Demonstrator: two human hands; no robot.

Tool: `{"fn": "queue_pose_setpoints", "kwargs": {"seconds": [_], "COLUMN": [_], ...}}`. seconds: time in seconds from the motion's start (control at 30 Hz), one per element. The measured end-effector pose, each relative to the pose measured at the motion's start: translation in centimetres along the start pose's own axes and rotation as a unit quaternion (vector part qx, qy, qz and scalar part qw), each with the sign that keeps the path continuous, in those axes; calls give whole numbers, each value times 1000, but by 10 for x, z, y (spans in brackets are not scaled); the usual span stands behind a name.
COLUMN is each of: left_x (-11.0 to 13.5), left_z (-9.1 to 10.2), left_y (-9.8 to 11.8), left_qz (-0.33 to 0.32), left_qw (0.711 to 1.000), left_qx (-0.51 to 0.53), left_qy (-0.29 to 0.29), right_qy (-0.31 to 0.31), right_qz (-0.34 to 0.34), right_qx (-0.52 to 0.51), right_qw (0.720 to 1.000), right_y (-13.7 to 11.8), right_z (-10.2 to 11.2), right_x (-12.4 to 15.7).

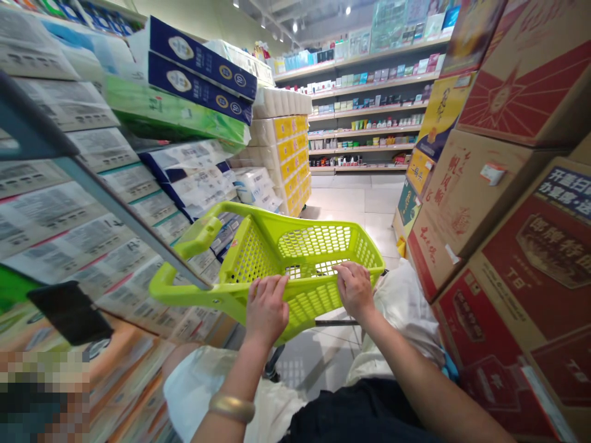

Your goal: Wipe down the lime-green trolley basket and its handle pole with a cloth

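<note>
A lime-green shopping cart [318, 229] stands sideways before me, its perforated basket holding nothing that I can see. My left hand [268, 307] is closed over the near rim, around the middle of the cart. Farther right, my right hand [354, 286] curls over the same rim close to the basket's narrow end. A gold-coloured bangle [231, 408] circles my left wrist. The cart's handle [198, 237] points to the left, with neither hand on it. A grey metal bar [133, 221] slants down in front of the handle's near side.
Stacked packs of tissue paper [194, 111] line the left side. Cardboard cartons [466, 197] rise high on the right, close to my arm. A pale tiled floor [355, 197] leads to shelves [369, 117] of small goods. A black phone-like object [69, 312] is at the lower left.
</note>
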State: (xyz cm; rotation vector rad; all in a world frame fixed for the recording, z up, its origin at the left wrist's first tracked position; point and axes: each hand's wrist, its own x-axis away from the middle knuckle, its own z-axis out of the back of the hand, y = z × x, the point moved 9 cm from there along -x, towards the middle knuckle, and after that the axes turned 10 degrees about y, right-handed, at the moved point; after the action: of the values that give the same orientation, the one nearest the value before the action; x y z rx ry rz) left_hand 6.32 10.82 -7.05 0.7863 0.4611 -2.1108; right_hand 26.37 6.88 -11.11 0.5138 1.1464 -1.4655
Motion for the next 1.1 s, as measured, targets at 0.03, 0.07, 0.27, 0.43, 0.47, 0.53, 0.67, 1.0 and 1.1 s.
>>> {"fn": "queue_pose_setpoints", "kwargs": {"seconds": [0.03, 0.07, 0.27, 0.43, 0.47, 0.53, 0.67, 1.0, 1.1], "left_x": [-1, -3, -11, -14, -14, -15, -16, -1, -1], "left_z": [0, 0, -1, -3, -4, -4, -5, -43, -45], "left_y": [-2, -3, -14, -23, -24, -27, -27, 57, 53], "left_qz": [0, -1, 0, 11, 13, 21, 46, -29, -21], "left_qw": [1000, 1000, 1000, 1000, 1000, 1000, 999, 994, 993], "left_qx": [0, -1, 2, 3, 2, 0, -21, 81, 91], "left_qy": [1, 1, -15, -14, -13, -11, -14, -75, -70], "right_qy": [-4, -7, -21, -27, -26, -25, -22, -12, -36], "right_qz": [0, 1, 11, 15, 16, 17, 4, 18, 35], "right_qx": [-1, -1, -4, -9, -8, -5, -2, 19, 9], "right_qw": [1000, 1000, 1000, 999, 999, 1000, 1000, 1000, 999], "right_y": [-1, -2, -11, -14, -14, -14, -16, -40, -34], "right_z": [-1, -2, -6, -6, -6, -4, -2, -1, 8], "right_x": [0, 0, 1, 4, 6, 8, 13, 13, 18]}}
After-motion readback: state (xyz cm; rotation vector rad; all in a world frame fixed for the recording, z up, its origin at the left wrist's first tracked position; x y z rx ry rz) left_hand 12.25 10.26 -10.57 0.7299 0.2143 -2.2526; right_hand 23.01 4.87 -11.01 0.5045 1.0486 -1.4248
